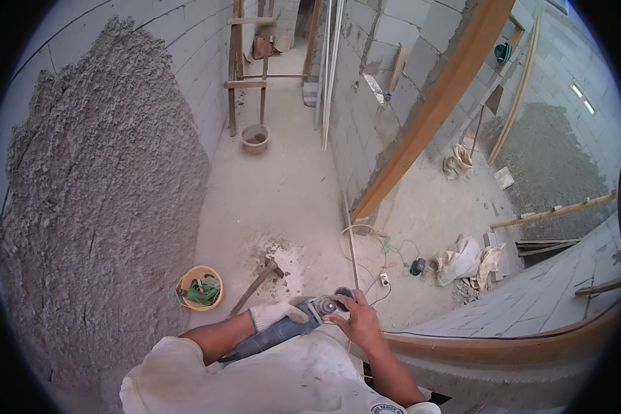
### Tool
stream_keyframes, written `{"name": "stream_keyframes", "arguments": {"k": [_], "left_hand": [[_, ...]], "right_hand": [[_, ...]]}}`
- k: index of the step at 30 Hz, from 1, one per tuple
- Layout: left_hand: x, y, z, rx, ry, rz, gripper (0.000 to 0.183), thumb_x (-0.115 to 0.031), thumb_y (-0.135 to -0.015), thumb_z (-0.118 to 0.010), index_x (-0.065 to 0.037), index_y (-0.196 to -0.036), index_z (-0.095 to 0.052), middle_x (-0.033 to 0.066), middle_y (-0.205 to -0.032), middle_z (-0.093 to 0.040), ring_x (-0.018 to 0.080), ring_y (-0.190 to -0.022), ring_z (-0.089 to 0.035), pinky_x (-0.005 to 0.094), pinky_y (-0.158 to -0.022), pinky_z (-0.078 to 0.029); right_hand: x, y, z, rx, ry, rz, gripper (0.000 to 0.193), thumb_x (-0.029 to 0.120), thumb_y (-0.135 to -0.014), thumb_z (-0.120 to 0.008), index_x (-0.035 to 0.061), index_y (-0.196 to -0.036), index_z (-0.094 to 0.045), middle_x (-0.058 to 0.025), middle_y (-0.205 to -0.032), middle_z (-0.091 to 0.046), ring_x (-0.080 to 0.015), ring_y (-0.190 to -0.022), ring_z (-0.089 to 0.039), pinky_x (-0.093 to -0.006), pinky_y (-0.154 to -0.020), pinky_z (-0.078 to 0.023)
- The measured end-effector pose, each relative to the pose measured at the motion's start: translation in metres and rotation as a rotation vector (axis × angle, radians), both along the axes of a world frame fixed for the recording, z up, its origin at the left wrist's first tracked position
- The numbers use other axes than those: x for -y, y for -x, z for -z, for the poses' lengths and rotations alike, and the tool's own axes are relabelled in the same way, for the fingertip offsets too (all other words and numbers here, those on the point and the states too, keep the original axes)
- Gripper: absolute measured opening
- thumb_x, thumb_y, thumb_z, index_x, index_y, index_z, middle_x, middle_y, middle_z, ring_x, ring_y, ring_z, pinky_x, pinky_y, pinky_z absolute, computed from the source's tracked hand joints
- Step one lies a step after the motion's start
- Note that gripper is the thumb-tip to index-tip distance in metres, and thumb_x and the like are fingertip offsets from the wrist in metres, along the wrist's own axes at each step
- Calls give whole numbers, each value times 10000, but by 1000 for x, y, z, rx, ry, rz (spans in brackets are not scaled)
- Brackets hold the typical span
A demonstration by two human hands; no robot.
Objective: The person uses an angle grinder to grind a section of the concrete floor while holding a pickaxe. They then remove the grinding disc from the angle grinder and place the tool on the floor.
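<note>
A blue-grey angle grinder lies across the front of my body, its metal head with the spindle turned up and to the right. My left hand, in a whitish work glove, is closed round the grinder's body near the head. My bare right hand pinches a small dark round disc between fingers and thumb, close beside the spindle. Whether the disc touches the spindle I cannot tell. Beyond the grinder, a hammer with a wooden handle rests on the floor.
An orange tub with green cord inside stands at left, by the rough mortared wall. A wooden post slants at right, with cables, a power socket and white sacks past it. Farther off are a ladder and a bucket.
</note>
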State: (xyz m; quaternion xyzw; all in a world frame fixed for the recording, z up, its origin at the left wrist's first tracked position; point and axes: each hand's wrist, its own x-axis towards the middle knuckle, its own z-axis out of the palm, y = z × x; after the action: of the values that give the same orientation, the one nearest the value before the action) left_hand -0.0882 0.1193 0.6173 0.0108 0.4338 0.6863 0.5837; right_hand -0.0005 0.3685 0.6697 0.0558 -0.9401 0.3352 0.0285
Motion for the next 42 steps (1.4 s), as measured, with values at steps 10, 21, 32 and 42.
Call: {"name": "stream_keyframes", "arguments": {"k": [10,21,32,42], "left_hand": [[5,3,20,-3,-65,25,793,-15,-819,-668,14,-1586,-469,174,-1295,-694,258,-1022,-738,351,-903,-620],[-14,0,8,34,-60,8,837,-21,-777,-660,30,-1588,-458,183,-1251,-693,282,-956,-738,386,-876,-627],[-36,0,-15,-11,14,41,936,-84,-714,-664,54,-1610,-433,190,-1173,-702,274,-916,-721,374,-856,-609],[-44,-1,-8,-33,-1,147,988,-29,-696,-637,24,-1652,-395,199,-1234,-701,310,-982,-722,418,-901,-604]], "right_hand": [[-1,11,-3,54,-103,-153,287,273,-998,-762,165,-1263,-747,-31,-1303,-674,-282,-1044,-740,-397,-806,-612],[-11,-2,17,68,-128,-108,320,245,-1015,-711,171,-1326,-711,-36,-1320,-635,-304,-1018,-745,-441,-793,-618],[-32,-35,19,-92,288,329,407,145,-1059,-696,94,-1461,-657,-168,-1225,-688,-317,-1027,-730,-371,-879,-571],[-32,-38,22,439,941,480,286,215,-1026,-801,43,-1243,-728,33,-888,-701,-48,-754,-646,-247,-538,-488]]}}
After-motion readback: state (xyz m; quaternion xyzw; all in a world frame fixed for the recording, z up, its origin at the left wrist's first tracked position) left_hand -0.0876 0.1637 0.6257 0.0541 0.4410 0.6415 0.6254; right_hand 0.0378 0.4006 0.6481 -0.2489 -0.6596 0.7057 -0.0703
